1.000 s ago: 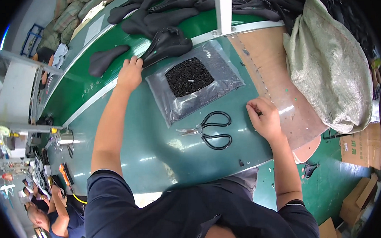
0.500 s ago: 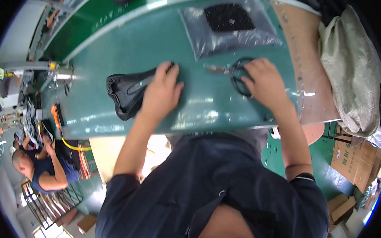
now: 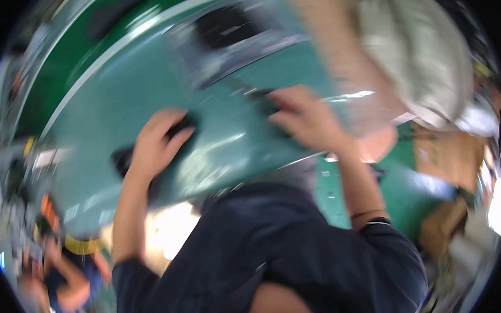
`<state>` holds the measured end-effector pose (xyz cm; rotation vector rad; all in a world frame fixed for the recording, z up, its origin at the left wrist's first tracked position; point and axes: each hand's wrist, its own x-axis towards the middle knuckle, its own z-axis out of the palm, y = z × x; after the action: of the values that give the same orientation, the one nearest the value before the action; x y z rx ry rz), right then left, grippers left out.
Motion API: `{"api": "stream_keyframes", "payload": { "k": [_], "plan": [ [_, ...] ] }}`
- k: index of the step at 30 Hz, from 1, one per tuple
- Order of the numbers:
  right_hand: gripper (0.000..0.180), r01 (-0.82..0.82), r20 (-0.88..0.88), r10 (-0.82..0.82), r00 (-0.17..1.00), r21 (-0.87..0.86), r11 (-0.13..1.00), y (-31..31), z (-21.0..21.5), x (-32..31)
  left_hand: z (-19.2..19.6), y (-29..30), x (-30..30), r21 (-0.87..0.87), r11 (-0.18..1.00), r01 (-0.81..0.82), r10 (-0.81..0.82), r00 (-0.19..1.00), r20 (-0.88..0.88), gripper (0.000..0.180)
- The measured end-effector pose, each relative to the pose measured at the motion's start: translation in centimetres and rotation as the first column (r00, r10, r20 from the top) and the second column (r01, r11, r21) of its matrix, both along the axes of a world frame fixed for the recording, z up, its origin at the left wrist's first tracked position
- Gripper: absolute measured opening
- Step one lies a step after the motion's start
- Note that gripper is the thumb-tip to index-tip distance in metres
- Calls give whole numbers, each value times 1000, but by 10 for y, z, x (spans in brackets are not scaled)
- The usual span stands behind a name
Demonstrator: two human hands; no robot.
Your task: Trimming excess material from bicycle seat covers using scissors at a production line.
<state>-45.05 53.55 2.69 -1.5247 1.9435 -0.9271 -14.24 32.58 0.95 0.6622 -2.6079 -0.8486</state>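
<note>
**Left of centre on the bench [image 3: 108, 99]: one saddle [image 3: 124, 161], black, in hand**

Saddle: left of centre in the frame; whether resting on the bench or lifted just off it, cannot be told. Left hand [image 3: 158, 143] grasps it, thumb and fingers curled about the narrow end. Judged light for its bulk: probably a soft padded cover over a stiff shell, smooth enough to slip, hardly fragile. Best hold: the narrow end, where one hand closes round.

Scissors [image 3: 263, 98]: centre of the frame, right hand [image 3: 311, 119] at the loops; whether clenched or merely resting, cannot be told. Likely rigid metal, modest weight; take by the loops.

Bag [image 3: 230, 44]: upper centre, clear, dark contents indistinct.

View: blurred throughout. Saddle's middle hidden behind left hand; scissor blades smeared to a faint streak; dark shape [image 3: 116, 17] at upper left unidentifiable; co-worker [image 3: 75, 287], lower left, hard to make out.
</note>
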Motion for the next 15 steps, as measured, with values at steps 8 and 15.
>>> {"api": "stream_keyframes", "payload": {
  "k": [8, 15],
  "plan": [
    [36, 54, 970, 48, 240, -63, 997, 21, -6, -5, 14, 37, -65, -118, 930, 347, -349, 937, 8, 21],
    [37, 145, 977, -2, 214, -30, 989, 29, -21, -7, 13, 49, -71, -439, 801, 408, -343, 913, 222, 19]
  ]
}}
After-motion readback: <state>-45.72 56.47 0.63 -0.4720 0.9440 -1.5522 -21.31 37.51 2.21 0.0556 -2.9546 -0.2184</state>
